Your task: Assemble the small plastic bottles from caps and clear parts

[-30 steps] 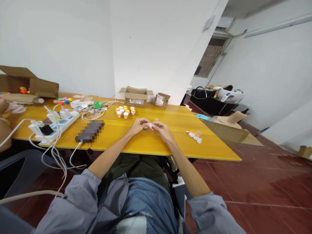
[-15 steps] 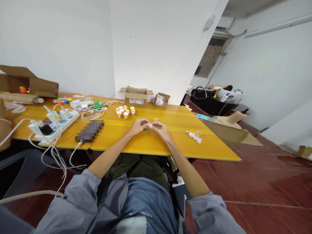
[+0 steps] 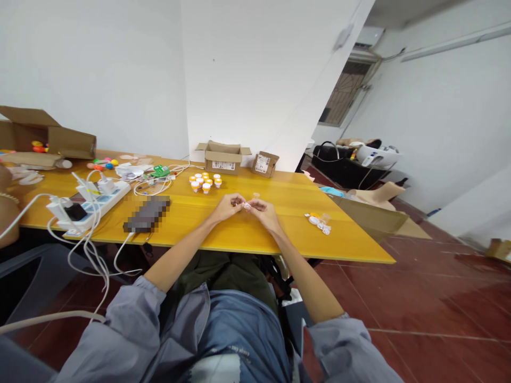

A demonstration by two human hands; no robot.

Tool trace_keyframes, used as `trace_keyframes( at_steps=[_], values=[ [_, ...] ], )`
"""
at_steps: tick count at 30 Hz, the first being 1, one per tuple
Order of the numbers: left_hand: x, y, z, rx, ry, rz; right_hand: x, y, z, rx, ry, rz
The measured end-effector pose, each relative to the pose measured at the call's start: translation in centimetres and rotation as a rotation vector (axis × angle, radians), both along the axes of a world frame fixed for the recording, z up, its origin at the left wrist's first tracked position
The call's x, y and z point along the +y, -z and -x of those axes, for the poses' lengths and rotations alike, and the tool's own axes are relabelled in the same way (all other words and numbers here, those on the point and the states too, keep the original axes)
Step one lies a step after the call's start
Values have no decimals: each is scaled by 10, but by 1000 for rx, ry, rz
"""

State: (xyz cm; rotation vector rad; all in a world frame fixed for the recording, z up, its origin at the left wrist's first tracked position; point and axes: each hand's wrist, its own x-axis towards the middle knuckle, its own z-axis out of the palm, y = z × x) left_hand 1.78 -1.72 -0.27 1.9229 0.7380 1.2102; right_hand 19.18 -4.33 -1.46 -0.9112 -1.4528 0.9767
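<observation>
Both of my hands meet over the middle of the yellow table. My left hand and my right hand have their fingers curled, pinching a tiny white part between the fingertips. Beyond the hands stands a cluster of small orange-and-white capped pieces. A few small white and orange parts lie on the table to the right of my right hand.
Two open cardboard boxes sit at the table's far edge. A white power strip with plugs and cables and a dark flat object lie at left. Another large box is at far left. Red tiled floor lies to the right.
Almost nothing: my fingers shift slightly around the small white part, and the hands stay in the same place over the table.
</observation>
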Motion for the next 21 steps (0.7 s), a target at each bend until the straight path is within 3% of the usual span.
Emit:
trace_keyframes(
  at_steps=[21],
  values=[
    [-3,-2,-1,-30,33,46,2,0,-2,21,59,-37]
  ],
)
